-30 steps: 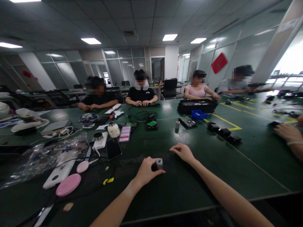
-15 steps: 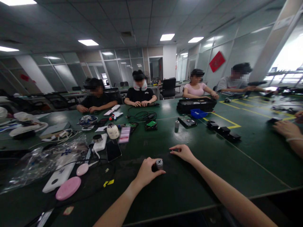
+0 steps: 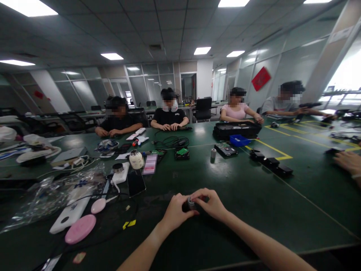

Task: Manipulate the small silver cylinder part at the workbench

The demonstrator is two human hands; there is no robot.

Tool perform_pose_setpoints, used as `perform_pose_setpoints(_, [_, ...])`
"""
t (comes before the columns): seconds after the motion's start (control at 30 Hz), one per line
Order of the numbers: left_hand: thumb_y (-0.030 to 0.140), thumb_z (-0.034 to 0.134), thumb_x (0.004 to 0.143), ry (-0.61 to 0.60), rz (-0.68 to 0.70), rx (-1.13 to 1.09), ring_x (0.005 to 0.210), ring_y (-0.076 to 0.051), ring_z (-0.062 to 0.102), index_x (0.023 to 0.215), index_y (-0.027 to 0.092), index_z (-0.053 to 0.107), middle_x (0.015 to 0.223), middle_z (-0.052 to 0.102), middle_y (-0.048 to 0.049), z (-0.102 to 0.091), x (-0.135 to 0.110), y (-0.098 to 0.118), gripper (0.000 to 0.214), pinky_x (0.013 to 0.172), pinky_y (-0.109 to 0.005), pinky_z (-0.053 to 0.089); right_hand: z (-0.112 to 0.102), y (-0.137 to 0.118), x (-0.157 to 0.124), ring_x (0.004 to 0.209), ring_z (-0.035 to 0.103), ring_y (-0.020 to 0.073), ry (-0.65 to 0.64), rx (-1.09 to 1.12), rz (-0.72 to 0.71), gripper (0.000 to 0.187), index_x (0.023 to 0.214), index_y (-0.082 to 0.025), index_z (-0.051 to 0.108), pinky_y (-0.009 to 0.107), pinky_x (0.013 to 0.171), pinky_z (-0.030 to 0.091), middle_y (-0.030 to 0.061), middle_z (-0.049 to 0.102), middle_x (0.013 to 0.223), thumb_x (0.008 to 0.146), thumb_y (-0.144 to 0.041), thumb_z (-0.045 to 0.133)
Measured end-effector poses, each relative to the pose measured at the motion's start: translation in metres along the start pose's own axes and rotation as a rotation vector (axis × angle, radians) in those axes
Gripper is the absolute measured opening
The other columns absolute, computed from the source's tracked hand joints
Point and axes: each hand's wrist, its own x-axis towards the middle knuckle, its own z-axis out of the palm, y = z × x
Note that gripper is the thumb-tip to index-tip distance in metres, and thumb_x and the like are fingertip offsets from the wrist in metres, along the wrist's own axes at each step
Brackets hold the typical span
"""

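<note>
A small grey cylindrical part (image 3: 191, 202) stands on the green table (image 3: 242, 195) in front of me. My left hand (image 3: 175, 211) is curled round its left side and grips it. My right hand (image 3: 212, 203) has closed in from the right, its fingertips pinched on the top of the same part. Most of the part is hidden between the two hands.
To my left lie a pink disc (image 3: 80, 229), a white device (image 3: 67, 214), a black phone (image 3: 136, 182), cables and a plastic bag (image 3: 53, 192). Farther off stand a small grey cylinder (image 3: 213, 153), black boxes (image 3: 270, 162) and a blue bin (image 3: 238, 140). Several people sit opposite; another person's hand (image 3: 348, 162) rests at right.
My right hand moved left from the bare table onto the top of the grey part. My left hand kept its grip. The view tilted slightly upward.
</note>
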Motion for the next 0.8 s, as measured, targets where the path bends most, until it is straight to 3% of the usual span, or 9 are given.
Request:
perform_pose_setpoints(0.23, [0.040, 0.082, 0.068, 0.005, -0.013, 0.009, 0.082, -0.024, 0.058, 0.097, 0.020, 0.071, 0.088, 0.069, -0.0046, 0.0028, 0.0012, -0.0031, 0.037, 0.072, -0.032, 0.040, 0.0020, 0.0004, 0.0010, 0.074, 0.067, 0.0173, 0.063, 0.021, 0.024, 0.008, 0.080, -0.021, 0.074, 0.026, 0.062, 0.047, 0.0033, 0.076, 0.084, 0.081, -0.019, 0.067])
perform_pose_setpoints(0.6, [0.044, 0.079, 0.069, -0.008, -0.021, 0.011, 0.083, -0.024, 0.058, 0.099, 0.021, 0.071, 0.087, 0.067, -0.0041, 0.0000, 0.0004, -0.0011, 0.038, 0.072, -0.031, 0.041, 0.0051, 0.0005, 0.0027, 0.065, 0.061, 0.0150, 0.011, -0.001, 0.048, 0.007, 0.082, -0.021, 0.074, 0.025, 0.059, 0.045, 0.0024, 0.073, 0.077, 0.082, -0.024, 0.068])
perform_pose_setpoints(0.8, [0.046, 0.077, 0.071, -0.024, -0.023, 0.015, 0.083, -0.023, 0.058, 0.104, 0.023, 0.071, 0.088, 0.067, -0.0039, 0.0001, 0.0004, -0.0015, 0.040, 0.071, -0.031, 0.041, 0.0000, -0.0040, 0.0018, 0.060, 0.054, 0.0124, 0.003, -0.010, 0.023, 0.016, 0.093, -0.019, 0.071, 0.024, 0.055, 0.044, 0.0035, 0.069, 0.083, 0.080, -0.028, 0.070])
